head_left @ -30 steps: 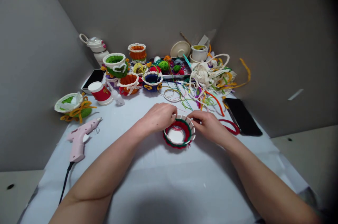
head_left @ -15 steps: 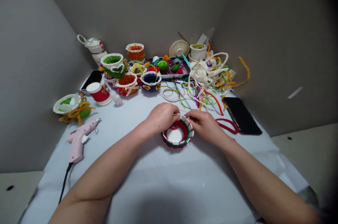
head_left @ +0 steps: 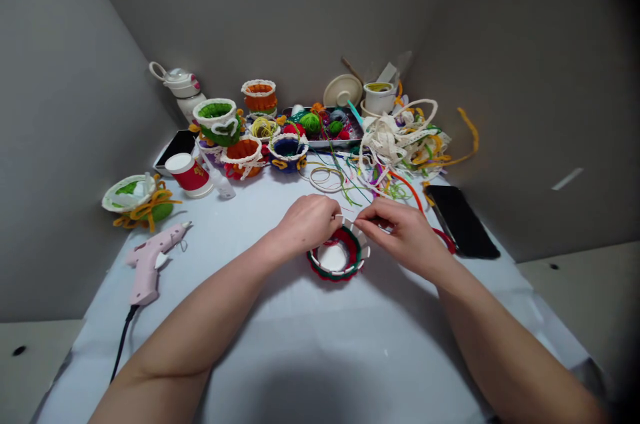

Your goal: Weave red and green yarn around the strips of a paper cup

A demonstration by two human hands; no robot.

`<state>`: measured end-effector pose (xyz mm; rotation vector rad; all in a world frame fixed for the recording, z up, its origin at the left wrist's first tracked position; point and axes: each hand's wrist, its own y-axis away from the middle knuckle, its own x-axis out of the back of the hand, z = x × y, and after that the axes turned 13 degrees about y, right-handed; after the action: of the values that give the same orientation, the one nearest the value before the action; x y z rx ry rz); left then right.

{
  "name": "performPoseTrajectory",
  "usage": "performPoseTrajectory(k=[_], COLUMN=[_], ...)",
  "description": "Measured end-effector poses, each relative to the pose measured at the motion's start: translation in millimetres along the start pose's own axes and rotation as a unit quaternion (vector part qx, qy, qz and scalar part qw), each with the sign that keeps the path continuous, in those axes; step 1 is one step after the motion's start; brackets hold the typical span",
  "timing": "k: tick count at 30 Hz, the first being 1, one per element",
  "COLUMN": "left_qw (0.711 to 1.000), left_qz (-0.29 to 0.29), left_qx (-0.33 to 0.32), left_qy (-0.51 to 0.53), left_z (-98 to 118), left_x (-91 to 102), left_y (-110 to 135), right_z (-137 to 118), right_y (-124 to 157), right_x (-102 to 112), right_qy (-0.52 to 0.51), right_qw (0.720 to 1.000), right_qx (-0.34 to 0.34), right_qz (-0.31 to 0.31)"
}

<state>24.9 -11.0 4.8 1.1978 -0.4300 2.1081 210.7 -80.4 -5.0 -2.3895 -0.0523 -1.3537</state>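
Note:
A paper cup [head_left: 336, 275], its wall cut into upright white strips with red and dark green yarn woven round them, stands on the white-covered table in front of me. My left hand [head_left: 311, 221] is closed on the cup's far left rim, fingertips over the strips. At the far right of the rim, my right hand [head_left: 397, 231] pinches with thumb and forefinger. A thin green yarn strand [head_left: 356, 187] runs from the back toward that pinch; its end is hidden by the fingers.
A pink glue gun [head_left: 155, 261] lies left, near a red-and-white cup [head_left: 189, 175]. Several finished yarn baskets [head_left: 243, 156] stand behind. A tray [head_left: 327, 143] holds yarn balls; tangled lace and cords [head_left: 395, 141] lie beside it. A black phone [head_left: 463, 221] rests at right.
My right hand has risen slightly and shifted right, its pinch now above the rim. My left hand stays on the cup. The whole view has shifted a little.

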Motion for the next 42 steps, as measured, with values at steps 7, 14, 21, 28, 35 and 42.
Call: performPoseTrajectory(k=[7,14,21,28,35,42], left_qw=[1.0,1.0,1.0,0.998,0.99,0.997], left_qz=[-0.006,-0.007,-0.014,-0.05,-0.018,-0.004], left_qx=[0.014,0.017,0.021,0.007,-0.038,-0.03], left_qy=[-0.005,0.005,0.007,0.025,0.131,0.076], left_z=[2,0,0,2,4,-1], left_x=[1.5,0.7,0.8,7.1,-5.2,-7.5], left_y=[0,0,0,7,4,-1], right_z=[2,19,29,21,18,21], right_y=[1,8,6,4,4,5], right_x=[7,19,9,-13,-22,-21], right_qy=[0.045,0.047,0.044,0.018,0.022,0.05], right_qw=[0.994,0.995,0.991,0.99,0.996,0.997], right_qx=[0.074,0.052,0.019,-0.029,-0.028,-0.022], right_qz=[-0.061,-0.066,-0.125,-0.138,-0.079,-0.061])
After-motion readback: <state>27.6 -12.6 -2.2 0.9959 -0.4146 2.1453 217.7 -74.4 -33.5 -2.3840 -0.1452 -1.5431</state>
